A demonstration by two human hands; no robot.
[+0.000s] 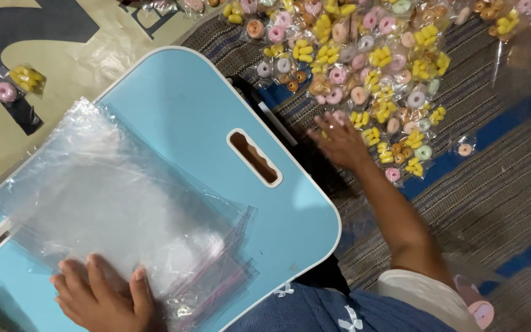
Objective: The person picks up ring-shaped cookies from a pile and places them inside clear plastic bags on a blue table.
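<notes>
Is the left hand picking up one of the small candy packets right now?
No, the left hand lies flat on the stack of clear bags on the blue table, far from the packets.

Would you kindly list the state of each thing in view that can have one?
Left hand: open, pressed flat on the clear bags.
Right hand: fingers spread, reaching into the candy packets, blurred.
Clear bags: empty, stacked flat on the blue table.
Candy packets: filled, heaped on the striped mat.
Blue table: flat, handle slot uncovered.
Lone packet: filled, lying apart at upper left.
</notes>
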